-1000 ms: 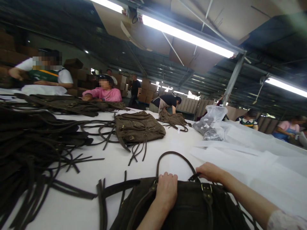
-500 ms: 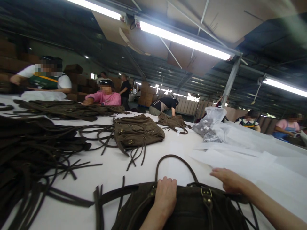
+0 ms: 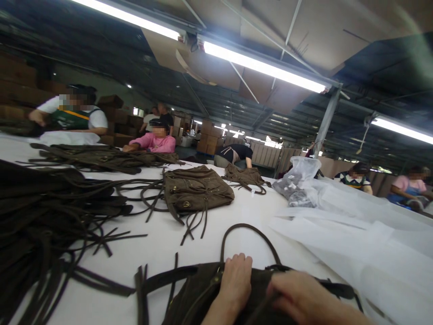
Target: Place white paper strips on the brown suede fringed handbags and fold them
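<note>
A dark olive-brown bag [image 3: 191,293] lies on the white table [image 3: 155,253] right in front of me, with its far handle loop [image 3: 248,225] standing up behind it. My left hand [image 3: 237,282] is closed over the bag's top edge, knuckles up. Over the bag's right half, my right hand [image 3: 299,295] is slightly blurred, its fingers closed around a dark strap [image 3: 262,309] of the bag. The lower part of the bag runs out of view.
On the left lies a heap of similar bags [image 3: 40,203] with tangled straps. Another bag [image 3: 199,189] lies ahead. White sheets [image 3: 355,253] and a clear plastic bag [image 3: 297,180] are on the right. Several people work around the table.
My right hand has moved left and down from beyond the bag's right end onto the bag and closed on a strap. My left hand keeps its place on the bag.
</note>
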Demonstrator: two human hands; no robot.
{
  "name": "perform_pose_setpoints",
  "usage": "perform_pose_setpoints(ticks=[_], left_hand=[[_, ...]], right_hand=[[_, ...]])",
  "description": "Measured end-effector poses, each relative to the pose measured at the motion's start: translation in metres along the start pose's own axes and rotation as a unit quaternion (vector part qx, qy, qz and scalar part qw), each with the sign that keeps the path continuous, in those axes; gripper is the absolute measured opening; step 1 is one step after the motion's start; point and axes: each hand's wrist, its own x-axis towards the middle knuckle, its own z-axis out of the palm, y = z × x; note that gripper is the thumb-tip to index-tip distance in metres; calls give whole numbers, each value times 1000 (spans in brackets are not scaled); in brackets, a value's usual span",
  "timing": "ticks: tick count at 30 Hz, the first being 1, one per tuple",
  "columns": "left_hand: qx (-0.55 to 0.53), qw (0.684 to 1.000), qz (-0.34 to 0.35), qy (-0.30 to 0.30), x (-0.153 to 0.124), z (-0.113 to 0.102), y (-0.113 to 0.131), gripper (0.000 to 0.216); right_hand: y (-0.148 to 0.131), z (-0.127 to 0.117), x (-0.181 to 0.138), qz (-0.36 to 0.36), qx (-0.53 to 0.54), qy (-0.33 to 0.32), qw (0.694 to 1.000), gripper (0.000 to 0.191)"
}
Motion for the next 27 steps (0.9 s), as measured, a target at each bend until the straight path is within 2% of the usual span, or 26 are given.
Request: perform_pose_setpoints(ticks=[1,2,4,6,7,9,12,14,17,21,23,27], left_hand=[[-1,1000,8,3,0,-2,2,39],[-4,1000,22,8,0,-3,3,38],[-15,997,67,24,1,-9,6,39],[-28,992,117,44,2,-13,6,37],[-28,990,127,54,3,-15,5,36],[-17,993,97,72,4,-16,-2,33],[-9,997,10,79,6,-9,-16,22],[-18,997,-5,71,6,-3,-23,20],[-35,997,6,62,7,4,-28,26],[-81,994,-4,76,7,8,-30,20],[-116,989,-19,91,6,11,-31,21],[-207,968,-60,128,8,18,-38,42]], right_hand=[[14,-23,6,34,-2,41,999,35],[28,-45,13,116,2,121,986,33],[51,-80,33,256,-37,258,931,33],[63,-94,55,327,-59,290,897,39],[64,-92,66,332,-59,279,899,37],[59,-72,85,303,-32,226,925,26],[45,-21,105,266,23,134,954,20],[41,9,112,283,60,87,953,17],[46,34,121,352,115,66,927,32],[58,41,133,416,213,94,879,34],[59,39,137,421,278,106,857,34],[54,28,127,388,408,169,809,49]])
